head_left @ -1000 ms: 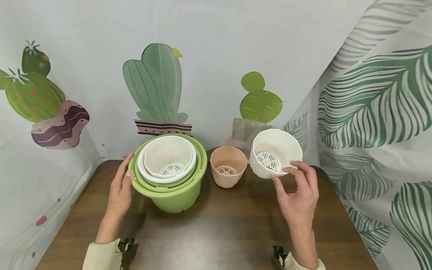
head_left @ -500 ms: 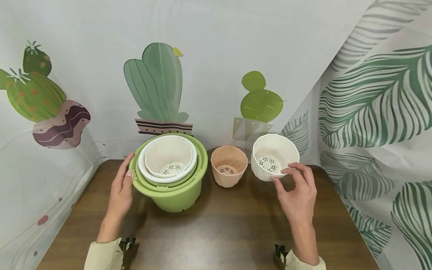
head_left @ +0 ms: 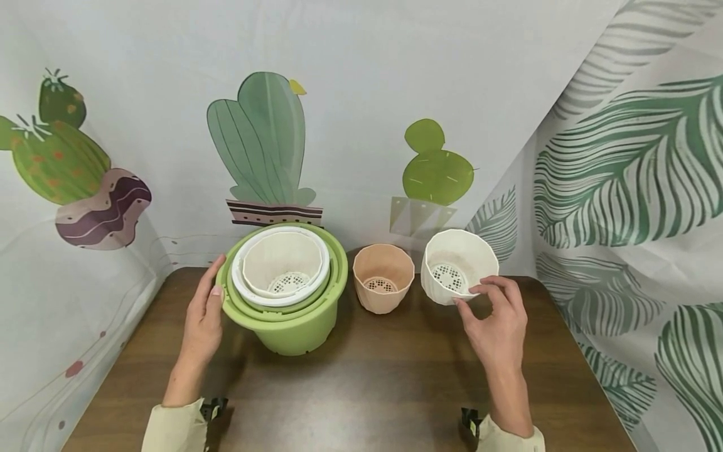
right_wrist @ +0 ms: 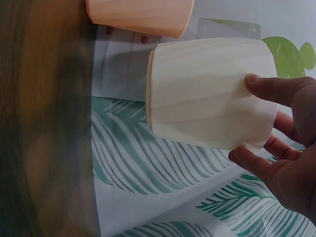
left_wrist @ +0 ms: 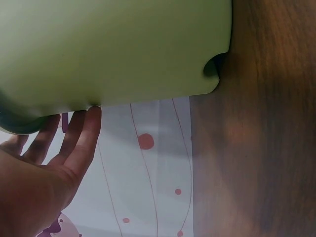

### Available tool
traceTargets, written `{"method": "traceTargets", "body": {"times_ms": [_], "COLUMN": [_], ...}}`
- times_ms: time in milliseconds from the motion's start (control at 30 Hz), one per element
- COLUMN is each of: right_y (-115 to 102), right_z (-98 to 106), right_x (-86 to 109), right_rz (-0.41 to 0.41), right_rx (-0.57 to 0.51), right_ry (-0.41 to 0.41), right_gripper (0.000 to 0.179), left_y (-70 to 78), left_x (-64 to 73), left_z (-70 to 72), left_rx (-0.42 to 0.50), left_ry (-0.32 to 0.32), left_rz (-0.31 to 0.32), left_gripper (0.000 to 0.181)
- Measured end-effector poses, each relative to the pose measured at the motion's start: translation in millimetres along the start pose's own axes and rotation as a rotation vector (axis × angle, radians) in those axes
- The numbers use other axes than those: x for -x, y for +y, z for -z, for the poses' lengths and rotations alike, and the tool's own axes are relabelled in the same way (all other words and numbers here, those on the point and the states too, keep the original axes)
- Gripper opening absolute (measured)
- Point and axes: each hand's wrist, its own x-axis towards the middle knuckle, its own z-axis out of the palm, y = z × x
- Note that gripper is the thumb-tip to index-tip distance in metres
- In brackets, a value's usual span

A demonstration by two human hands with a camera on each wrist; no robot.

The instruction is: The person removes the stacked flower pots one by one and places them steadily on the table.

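In the head view, my right hand pinches the near-right rim of a white faceted flower pot with a holed bottom. The right wrist view shows the thumb and fingers on this white pot, and wall cloth visible between its base and the table. My left hand touches the left side of a large green flower pot; its fingers lie fairly straight along the green wall in the left wrist view. Nested in the green pot are a white-rimmed pot and a cream pot.
A peach faceted pot stands between the green stack and the white pot. All of it is near the back edge of a brown wooden table. Behind hangs a cloth printed with cacti and leaves.
My right hand has lowered the white pot and brought it slightly toward the table's front. The left hand, the green stack and the peach pot keep their places.
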Motion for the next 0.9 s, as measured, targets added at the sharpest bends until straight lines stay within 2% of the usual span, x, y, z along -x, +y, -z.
{"method": "traceTargets", "body": {"times_ms": [300,900], "right_y": [8.7,26.3], "right_z": [-7.6,-22.4], "right_x": [2.3,8.5], "right_rz": [0.0,-0.038], "right_rx": [-0.029,0.027], "right_ry": [0.021,-0.04], "right_gripper": [0.035,0.034], "left_y": [1.6,-4.0], "left_x": [-0.4,1.4], "left_z": [-0.6,-0.3], "left_rx": [-0.007,0.007], "left_ry": [0.001,0.016], "left_rz": [-0.003,-0.002], "left_gripper": [0.051,0.05]}}
